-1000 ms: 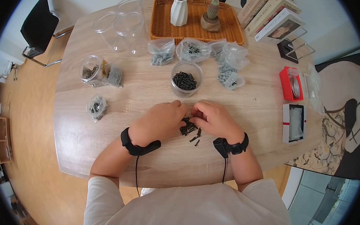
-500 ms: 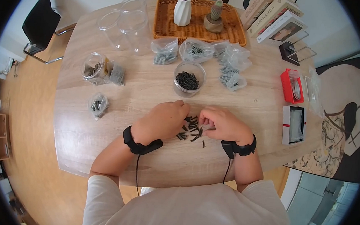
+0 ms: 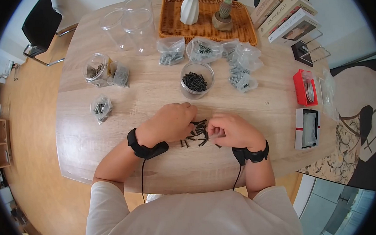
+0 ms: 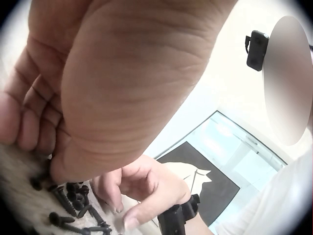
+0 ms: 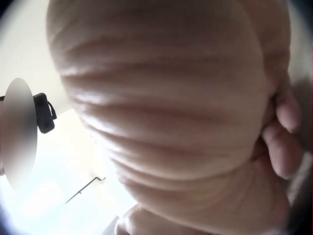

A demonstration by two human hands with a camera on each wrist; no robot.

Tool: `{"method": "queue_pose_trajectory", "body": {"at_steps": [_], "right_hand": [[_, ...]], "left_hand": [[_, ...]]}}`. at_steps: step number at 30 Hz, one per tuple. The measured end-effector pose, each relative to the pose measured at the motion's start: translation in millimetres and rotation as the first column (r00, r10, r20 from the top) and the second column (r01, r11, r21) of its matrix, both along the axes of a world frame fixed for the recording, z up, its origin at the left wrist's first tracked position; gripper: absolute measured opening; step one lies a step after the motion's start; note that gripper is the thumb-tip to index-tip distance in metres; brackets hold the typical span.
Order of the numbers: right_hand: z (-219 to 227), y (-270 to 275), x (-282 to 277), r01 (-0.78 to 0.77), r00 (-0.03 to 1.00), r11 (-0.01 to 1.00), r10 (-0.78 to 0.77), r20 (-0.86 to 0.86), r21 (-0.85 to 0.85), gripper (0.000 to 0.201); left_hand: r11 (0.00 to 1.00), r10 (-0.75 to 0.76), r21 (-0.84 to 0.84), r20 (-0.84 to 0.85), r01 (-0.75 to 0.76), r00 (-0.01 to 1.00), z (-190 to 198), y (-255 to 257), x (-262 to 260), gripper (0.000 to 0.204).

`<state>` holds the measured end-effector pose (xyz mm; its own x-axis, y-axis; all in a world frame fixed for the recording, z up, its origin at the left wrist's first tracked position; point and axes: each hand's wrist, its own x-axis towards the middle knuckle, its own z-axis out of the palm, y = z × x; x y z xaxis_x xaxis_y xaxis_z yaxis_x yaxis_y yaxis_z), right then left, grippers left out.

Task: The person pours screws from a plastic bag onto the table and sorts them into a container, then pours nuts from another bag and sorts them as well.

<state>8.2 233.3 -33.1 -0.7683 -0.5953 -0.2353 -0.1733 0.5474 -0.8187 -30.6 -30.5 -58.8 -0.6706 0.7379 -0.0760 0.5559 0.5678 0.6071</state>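
Observation:
Loose black screws [image 3: 201, 129] lie in a small scattered pile on the table between the two hands. The left hand [image 3: 168, 124] rests at the pile's left edge; in the left wrist view its fingers slope loosely down to the tabletop, thumb beside screws [image 4: 63, 200]. At the right edge the right hand [image 3: 236, 131] is low, its fingers loosely bent and thumb apart from them, with nothing visible between. The right wrist view shows mostly its palm [image 5: 171, 107]. Behind the pile stands a clear round tub [image 3: 197, 81] holding many black screws.
Bags of hardware [image 3: 171, 52] lie behind the tub, before a wicker tray [image 3: 166, 19]. On the left are a clear jar [image 3: 97, 71], a small bag [image 3: 101, 108] and empty clear containers [image 3: 137, 24]. A red basket [image 3: 300, 92] and a box [image 3: 299, 135] sit right.
Since a second ago the right hand has moved right, away from the left hand, uncovering more of the pile. The screws now lie more spread out. The left hand has barely moved.

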Motion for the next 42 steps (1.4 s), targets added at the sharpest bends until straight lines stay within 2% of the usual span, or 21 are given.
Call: {"method": "queue_pose_trajectory", "body": {"at_steps": [3,5,9,12,15,17,18,20,21,23,24,26,30,32,33,35,36,38,42], "right_hand": [[3,7,6,-0.057,0.997,0.995,0.052,0.056,0.086,0.022],[0,9,10,-0.050,0.998,0.973,0.055,-0.017,0.224,0.021],[-3,8,8,-0.074,0.997,0.961,0.079,-0.007,0.268,0.021],[0,6,3,-0.026,1.000,0.966,0.029,-0.008,0.258,0.018],[2,7,-2,0.003,0.999,0.986,-0.010,0.045,0.165,0.015],[3,4,-4,0.110,0.991,0.992,-0.114,-0.067,-0.059,0.011],[5,2,-5,0.109,0.991,0.992,-0.113,-0.066,-0.059,0.011],[13,-5,-10,0.272,0.960,0.949,-0.279,-0.023,-0.161,0.012],[13,-10,-12,0.272,0.960,0.949,-0.279,-0.023,-0.160,0.012],[14,-19,-16,0.321,0.843,0.872,-0.441,-0.307,-0.370,0.012],[16,-23,-19,0.322,0.843,0.872,-0.441,-0.307,-0.370,0.012],[21,-30,-28,0.307,0.708,0.842,-0.514,-0.485,-0.444,0.014],[34,-44,-40,0.299,0.637,0.846,-0.521,-0.568,-0.441,0.017],[38,-49,-44,0.288,0.559,0.852,-0.520,-0.646,-0.437,0.021],[34,-50,-45,0.284,0.561,0.853,-0.519,-0.645,-0.439,0.021],[25,-49,-44,0.300,0.644,0.771,-0.598,-0.477,-0.562,0.023],[25,-49,-42,0.301,0.644,0.771,-0.598,-0.476,-0.561,0.023],[25,-48,-37,0.363,0.683,0.693,-0.652,-0.328,-0.623,0.020],[14,-35,-29,0.402,0.725,0.707,-0.634,-0.269,-0.582,0.014]], "left_hand": [[1.000,0.006,0.017,0.009,-0.006,1.000,2,-1,-1,0.020],[1.000,-0.001,0.030,0.011,0.000,1.000,1,-2,-1,0.021],[0.999,-0.010,0.045,0.012,0.009,1.000,0,-1,-2,0.022],[0.999,-0.005,0.037,0.004,0.005,1.000,1,-1,-2,0.021],[0.999,0.001,0.038,0.014,-0.002,1.000,1,-1,-3,0.020],[0.999,-0.005,0.052,0.030,0.004,1.000,1,-2,-3,0.020],[0.999,-0.004,0.052,0.031,0.003,1.000,1,-2,-2,0.020],[0.998,-0.010,0.056,0.038,0.008,0.999,1,-2,-3,0.020],[0.998,-0.010,0.057,0.038,0.008,0.999,2,-2,-3,0.020],[0.999,-0.018,0.034,0.040,0.017,0.999,3,-2,-3,0.019],[0.999,-0.019,0.034,0.039,0.017,0.999,3,-2,-3,0.019],[0.999,-0.014,0.048,0.018,0.013,1.000,1,-1,-3,0.019],[0.999,-0.011,0.038,-0.006,0.011,1.000,-2,-1,-3,0.020],[0.999,-0.017,0.045,-0.014,0.017,1.000,-3,-2,-3,0.021],[0.999,-0.013,0.043,-0.014,0.014,1.000,-3,-2,-3,0.021],[0.997,-0.016,0.081,-0.018,0.017,1.000,-4,-3,-3,0.021],[0.997,-0.016,0.082,-0.016,0.017,1.000,-6,-3,-3,0.021],[0.996,-0.011,0.092,-0.028,0.014,1.000,-9,-1,-3,0.021],[0.996,-0.005,0.087,-0.020,0.006,1.000,-7,-2,-3,0.023]]}}
